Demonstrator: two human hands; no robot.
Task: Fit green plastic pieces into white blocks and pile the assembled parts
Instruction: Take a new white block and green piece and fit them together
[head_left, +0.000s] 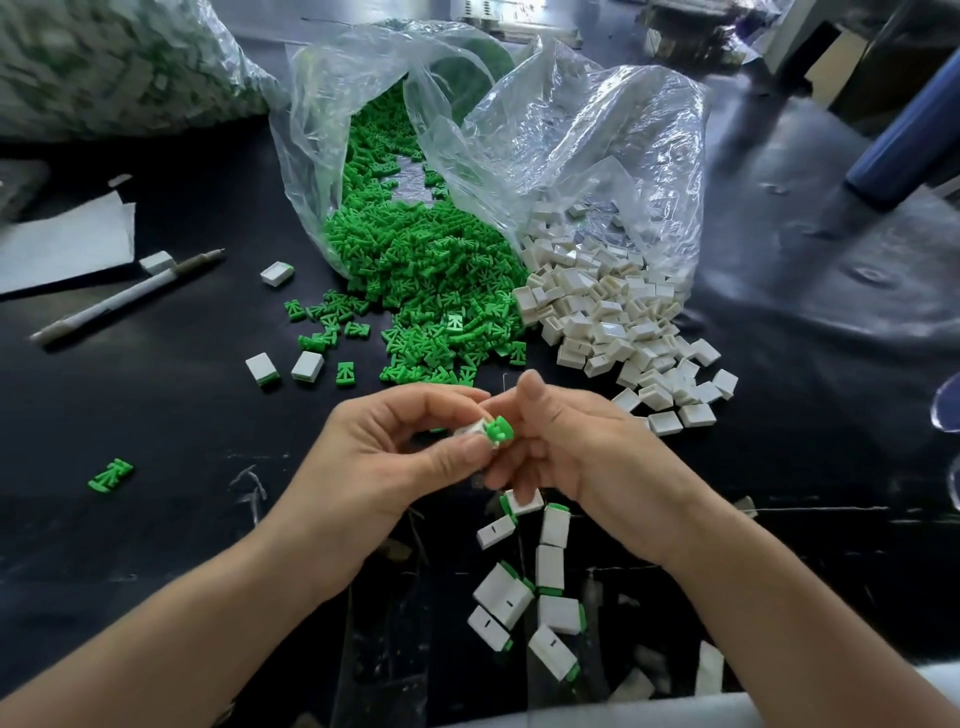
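A: Starting at the left edge of the frame. Spotting what?

B: Seeing a paper sheet (62, 244) and a pen (124, 296) lying on the dark tabletop (182, 415), with a blurred full bag (104, 67) above them in the upper left corner. Noticing a lone green piece (110, 475) at lower left, well apart from the rest.

A: Moving toward the centre?

B: Finding the left hand (384, 457) pinching a white block (475, 430) between thumb and curled fingers, just left of centre. Seeing the right hand (571, 447) pinching a green piece (500, 430) against that block's right end, the two touching.

A: Looking above the hands?

B: Seeing green pieces (431, 270) spilling in a heap from a clear bag (545, 130) in the upper middle. Just right of them, finding white blocks (623, 322) spilling out of clear plastic too; not managing to tell whether one bag or two.

A: Checking below the hands?

B: Seeing assembled parts (535, 587) lying loosely together under the right wrist, lower centre, white with green ends showing.
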